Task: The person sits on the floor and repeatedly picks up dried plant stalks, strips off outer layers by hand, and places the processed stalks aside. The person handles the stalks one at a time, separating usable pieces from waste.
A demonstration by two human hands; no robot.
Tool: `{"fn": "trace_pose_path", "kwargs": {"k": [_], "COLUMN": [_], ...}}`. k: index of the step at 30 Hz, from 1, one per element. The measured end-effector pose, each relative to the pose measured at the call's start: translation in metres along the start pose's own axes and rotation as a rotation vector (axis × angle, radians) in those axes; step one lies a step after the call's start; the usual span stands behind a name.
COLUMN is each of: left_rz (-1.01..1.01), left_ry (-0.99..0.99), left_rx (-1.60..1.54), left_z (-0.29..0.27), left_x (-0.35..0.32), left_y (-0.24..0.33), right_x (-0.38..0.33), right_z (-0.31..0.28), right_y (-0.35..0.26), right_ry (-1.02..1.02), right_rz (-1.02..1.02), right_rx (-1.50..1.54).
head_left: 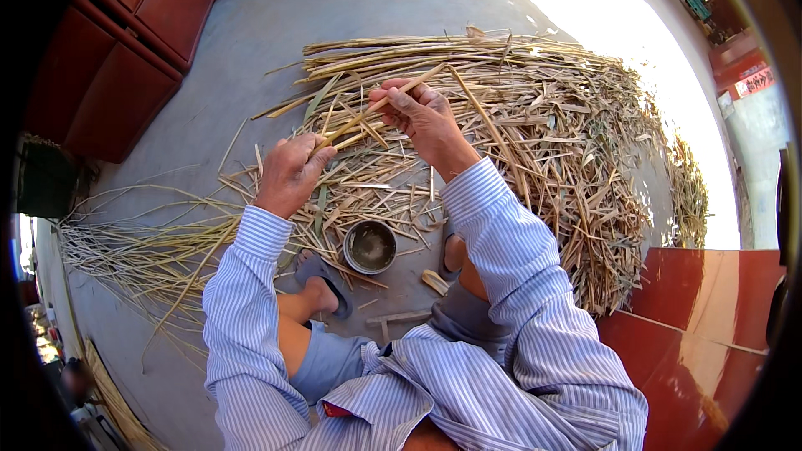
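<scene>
Left hand (pixel 288 174): grip closed on the lower end of a strip (pixel 380 105), a thin pale length of split cane. The fingers curl under and the thumb presses on top.

Right hand (pixel 424 114): grip closed on the same strip further up, pinching it between thumb and fingertips. The strip runs diagonally from the left hand, through the right hand, and its free end points up and to the right.

Strip position: held in the air between both hands, above the pile (pixel 535 142). A few more thin strips lie alongside it in the left hand; their number cannot be told.

Pile: dry cane stalks and husk leaves, spread wide over the floor (pixel 242 58) in front of the person and to their right.

Bundle (pixel 142 246): long thin stalks lying on the floor to the person's left, well apart from the hands.

Bowl (pixel 369 246): round, metal, set on the floor between the person's feet, just below the hands. Its contents cannot be told.

Sandals (pixel 322 271): on both feet, either side of the bowl.

Sleeves (pixel 501 242): blue-and-white striped, covering both forearms to the wrist
</scene>
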State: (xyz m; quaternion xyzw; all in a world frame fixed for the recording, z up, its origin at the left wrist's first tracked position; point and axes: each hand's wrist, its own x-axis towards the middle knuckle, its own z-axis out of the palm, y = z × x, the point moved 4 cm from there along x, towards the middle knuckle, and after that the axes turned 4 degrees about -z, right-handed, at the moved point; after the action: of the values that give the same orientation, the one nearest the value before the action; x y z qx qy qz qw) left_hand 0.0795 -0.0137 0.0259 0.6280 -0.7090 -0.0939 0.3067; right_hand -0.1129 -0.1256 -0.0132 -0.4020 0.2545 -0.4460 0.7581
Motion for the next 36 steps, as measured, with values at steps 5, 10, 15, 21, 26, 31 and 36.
{"fn": "trace_pose_path", "kwargs": {"k": [5,10,15,21,26,31,36], "left_rz": [-0.137,-0.077,0.065,-0.133,-0.113,-0.189,-0.206], "left_ry": [0.051,0.194,0.264,0.301,0.186,0.021,-0.148], "left_rx": [-0.074,-0.050,0.178,0.093,0.034,-0.072,-0.243], "left_z": [0.005,0.003,0.002,-0.020,-0.021,-0.006,-0.004], "left_x": [0.003,0.004,0.010,0.012,0.007,-0.006,-0.008], "left_y": [-0.002,0.012,0.023,-0.002,-0.008,-0.018,-0.005], "right_x": [-0.001,-0.002,0.002,0.001,0.004,0.009,0.008], "right_z": [0.001,0.000,-0.019,-0.051,-0.072,-0.085,-0.104], "right_y": [-0.004,-0.010,-0.021,-0.028,-0.043,-0.058,-0.064], "right_ry": [0.079,0.192,0.403,0.394,0.290,0.358,0.296], "right_rz": [-0.049,-0.134,-0.198,-0.133,-0.145,-0.249,-0.145], "right_rx": [-0.015,-0.032,-0.056,0.049,0.146,0.136,0.125]}}
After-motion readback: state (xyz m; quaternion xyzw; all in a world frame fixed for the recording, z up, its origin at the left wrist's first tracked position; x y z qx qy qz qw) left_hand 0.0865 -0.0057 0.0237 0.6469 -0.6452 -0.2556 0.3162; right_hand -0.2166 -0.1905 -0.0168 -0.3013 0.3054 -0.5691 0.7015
